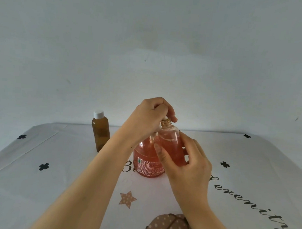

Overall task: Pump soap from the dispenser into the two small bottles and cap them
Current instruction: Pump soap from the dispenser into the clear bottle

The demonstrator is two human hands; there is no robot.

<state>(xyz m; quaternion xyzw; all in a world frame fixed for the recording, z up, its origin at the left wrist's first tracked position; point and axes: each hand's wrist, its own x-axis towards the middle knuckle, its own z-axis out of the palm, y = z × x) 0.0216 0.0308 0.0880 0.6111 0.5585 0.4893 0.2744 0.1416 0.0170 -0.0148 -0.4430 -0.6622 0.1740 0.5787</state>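
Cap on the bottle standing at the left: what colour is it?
White cap, on an amber-brown bottle; it shows best in the head view.

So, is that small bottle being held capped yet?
Open: the small translucent bottle in the right hand shows a bare threaded neck, no cap, beneath the white pump.

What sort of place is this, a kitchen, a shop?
Likely a plain room at home or a simple studio; hard to say which. Signs: a bare pale wall, a cloth-covered table, a soap dispenser, a capped brown bottle and a small clear bottle.
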